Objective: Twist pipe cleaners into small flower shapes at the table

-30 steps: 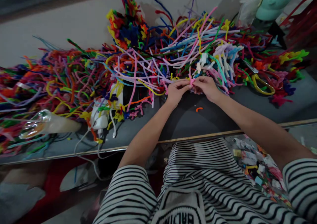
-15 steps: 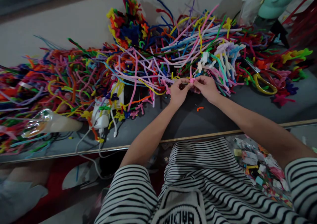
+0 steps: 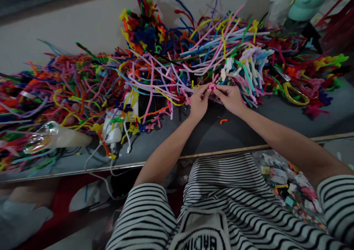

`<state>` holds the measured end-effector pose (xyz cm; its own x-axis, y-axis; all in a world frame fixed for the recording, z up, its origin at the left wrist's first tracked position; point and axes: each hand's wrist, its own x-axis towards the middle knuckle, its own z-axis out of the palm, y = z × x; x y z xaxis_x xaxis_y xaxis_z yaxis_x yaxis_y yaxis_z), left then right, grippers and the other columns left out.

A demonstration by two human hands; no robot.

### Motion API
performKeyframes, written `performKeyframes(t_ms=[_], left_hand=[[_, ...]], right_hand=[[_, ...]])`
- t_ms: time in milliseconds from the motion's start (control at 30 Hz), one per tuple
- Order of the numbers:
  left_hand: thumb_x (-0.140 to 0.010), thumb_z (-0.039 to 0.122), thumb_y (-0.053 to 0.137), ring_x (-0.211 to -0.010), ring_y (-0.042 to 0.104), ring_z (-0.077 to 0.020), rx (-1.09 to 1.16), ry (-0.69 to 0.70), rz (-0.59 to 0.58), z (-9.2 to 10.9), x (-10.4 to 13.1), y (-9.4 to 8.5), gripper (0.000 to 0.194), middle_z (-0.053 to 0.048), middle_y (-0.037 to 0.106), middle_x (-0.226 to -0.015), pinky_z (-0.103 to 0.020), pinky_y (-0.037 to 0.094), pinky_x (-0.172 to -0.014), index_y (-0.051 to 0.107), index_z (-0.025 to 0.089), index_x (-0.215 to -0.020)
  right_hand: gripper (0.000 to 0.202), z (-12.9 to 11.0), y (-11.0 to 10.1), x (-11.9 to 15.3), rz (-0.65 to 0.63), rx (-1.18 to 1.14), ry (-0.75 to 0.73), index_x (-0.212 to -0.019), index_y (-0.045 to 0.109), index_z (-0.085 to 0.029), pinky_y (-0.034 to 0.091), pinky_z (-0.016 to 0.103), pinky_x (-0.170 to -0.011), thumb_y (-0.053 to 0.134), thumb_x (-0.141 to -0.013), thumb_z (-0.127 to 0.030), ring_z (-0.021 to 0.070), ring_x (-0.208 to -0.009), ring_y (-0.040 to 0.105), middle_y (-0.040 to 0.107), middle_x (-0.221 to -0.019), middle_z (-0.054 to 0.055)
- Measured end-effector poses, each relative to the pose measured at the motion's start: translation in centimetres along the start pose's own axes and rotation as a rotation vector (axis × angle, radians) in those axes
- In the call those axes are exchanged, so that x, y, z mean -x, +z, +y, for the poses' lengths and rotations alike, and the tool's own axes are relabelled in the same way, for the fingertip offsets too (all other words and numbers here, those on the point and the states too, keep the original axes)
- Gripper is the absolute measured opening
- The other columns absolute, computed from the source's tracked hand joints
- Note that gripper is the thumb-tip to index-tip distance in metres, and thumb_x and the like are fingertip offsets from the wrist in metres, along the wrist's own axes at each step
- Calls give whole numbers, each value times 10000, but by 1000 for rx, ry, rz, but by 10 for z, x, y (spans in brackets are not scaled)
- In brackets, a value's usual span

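Pink fuzzy piece, one: pinched in the fingertips of my left hand and right hand, over the near edge of the stem heap. Newly visible: its dark centre, suggesting in-hand shaping.

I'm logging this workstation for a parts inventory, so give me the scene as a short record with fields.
left hand: fingertips on the small pink fuzzy piece
right hand: fingertips on the same piece
piece's exact shape: too small to tell
pile: tangled fuzzy stems, many colors, along the tabletop
tool: yellow-handled scissors, to the right of both hands
loose bit: curved orange scrap, nearer the table's front edge than the hands
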<state>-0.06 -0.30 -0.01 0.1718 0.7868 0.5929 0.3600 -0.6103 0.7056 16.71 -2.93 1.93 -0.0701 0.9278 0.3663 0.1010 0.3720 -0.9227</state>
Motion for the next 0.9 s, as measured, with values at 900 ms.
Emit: performKeyframes(t_ms=[900], left_hand=[[-1010, 390, 638, -871, 671, -169, -114, 115, 35, 5, 3, -7, 226, -34, 731, -904, -315, 560, -818, 824, 299, -1100]], right_hand=[[558, -5, -1, 1, -56, -83, 69, -811, 792, -197, 494, 250, -474, 736, -801, -752, 144, -603, 665, 745, -750, 47]])
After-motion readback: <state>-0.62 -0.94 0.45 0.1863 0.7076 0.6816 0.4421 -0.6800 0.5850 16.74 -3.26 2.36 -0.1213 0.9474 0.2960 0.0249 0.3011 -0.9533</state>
